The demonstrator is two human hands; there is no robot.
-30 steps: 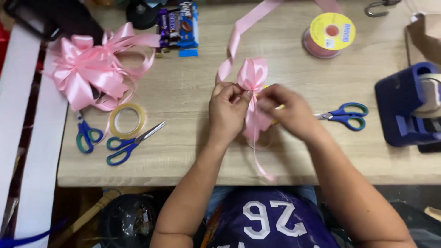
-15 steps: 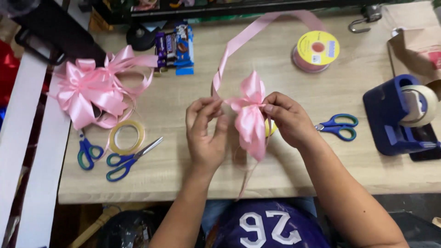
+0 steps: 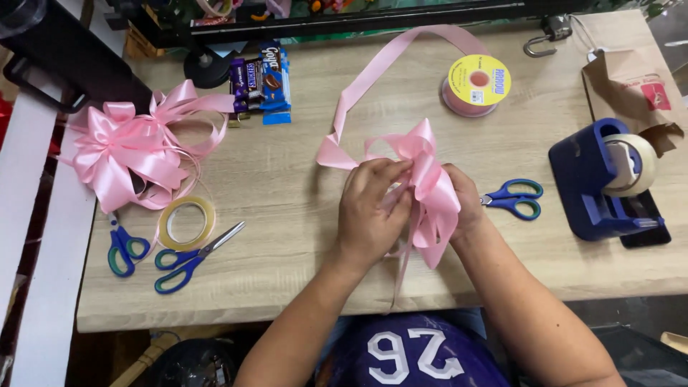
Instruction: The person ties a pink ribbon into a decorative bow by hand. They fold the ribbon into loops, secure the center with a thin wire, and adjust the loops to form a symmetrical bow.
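Note:
Both my hands hold a pink ribbon bow over the middle of the wooden table. My left hand pinches its loops from the left side. Behind the bow, my right hand grips it from the right, partly hidden by the loops. A long pink ribbon runs from the bow up and across to a ribbon spool with a yellow label. Thin ribbon tails hang down from the bow toward the table's front edge.
A pile of finished pink bows lies at the left. Near it are a clear tape roll and two blue scissors. A third pair of scissors, a blue tape dispenser, candy bars and a brown paper bag are around.
The bow has grown fuller and spread into more loops. My left hand has closed onto its centre, and both hands sit slightly lower and more to the right.

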